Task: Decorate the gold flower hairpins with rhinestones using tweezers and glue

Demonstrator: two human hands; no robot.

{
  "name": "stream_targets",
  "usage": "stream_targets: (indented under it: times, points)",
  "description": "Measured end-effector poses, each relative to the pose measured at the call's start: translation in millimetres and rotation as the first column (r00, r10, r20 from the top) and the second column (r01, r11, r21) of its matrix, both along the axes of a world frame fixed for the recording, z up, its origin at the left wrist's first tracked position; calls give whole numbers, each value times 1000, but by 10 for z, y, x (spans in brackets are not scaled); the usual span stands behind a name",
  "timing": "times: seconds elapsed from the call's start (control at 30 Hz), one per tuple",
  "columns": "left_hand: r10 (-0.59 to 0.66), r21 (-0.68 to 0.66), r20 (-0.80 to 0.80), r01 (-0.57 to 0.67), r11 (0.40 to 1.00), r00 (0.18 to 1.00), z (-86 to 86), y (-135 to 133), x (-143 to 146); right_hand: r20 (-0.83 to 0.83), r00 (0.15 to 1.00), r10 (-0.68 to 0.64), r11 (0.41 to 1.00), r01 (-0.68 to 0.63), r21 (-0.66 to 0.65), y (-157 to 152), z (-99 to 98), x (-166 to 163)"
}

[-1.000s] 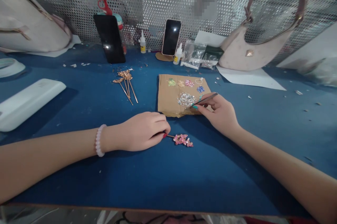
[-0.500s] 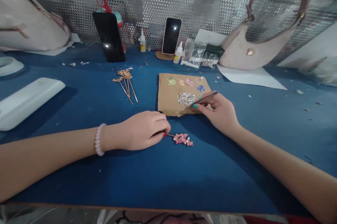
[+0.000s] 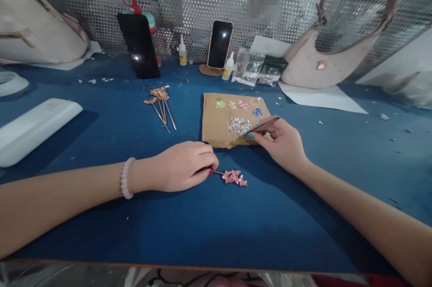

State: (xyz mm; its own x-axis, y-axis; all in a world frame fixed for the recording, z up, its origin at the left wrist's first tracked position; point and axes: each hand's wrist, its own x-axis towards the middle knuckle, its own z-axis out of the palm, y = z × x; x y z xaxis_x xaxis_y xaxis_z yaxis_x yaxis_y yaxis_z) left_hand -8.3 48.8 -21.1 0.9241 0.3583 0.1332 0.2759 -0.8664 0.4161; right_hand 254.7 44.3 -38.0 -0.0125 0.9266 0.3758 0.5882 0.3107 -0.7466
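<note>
My left hand rests on the blue table, fingers curled and pinching the stem of a hairpin with a pink flower head, which lies flat just to its right. My right hand grips metal tweezers, their tips down on a pile of silvery rhinestones. That pile sits on a piece of brown cardboard, with small green, gold, pink and blue heaps of stones along its far edge.
Several gold hairpins lie left of the cardboard. A white case sits far left. Against the perforated metal wall stand a dark tablet, a phone, two glue bottles, clear bags and a beige handbag.
Almost nothing differs. My right hand and the tweezers have shifted very slightly over the silvery pile; my left hand keeps its pinch on the hairpin stem.
</note>
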Motion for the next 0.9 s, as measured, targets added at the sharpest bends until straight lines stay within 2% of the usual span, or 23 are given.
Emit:
stream_targets:
  times: [0.33, 0.5, 0.67, 0.9]
  points:
    - [2, -7, -9, -2, 1000, 1000, 3, -1, 3, 10, 1000, -6, 1000, 6, 15, -24, -11, 26]
    - [5, 4, 2, -5, 1000, 1000, -20, 6, -2, -13, 999, 33, 999, -33, 3, -151, 54, -8]
    - [1, 13, 0, -1, 1000, 1000, -28, 2, -4, -34, 985, 168, 984, -170, -53, -341, 128, -90]
    - [2, 37, 2, -2, 999, 1000, -40, 15, -22, 152, 950, 274, 962, -268, -57, -436, 211, -179]
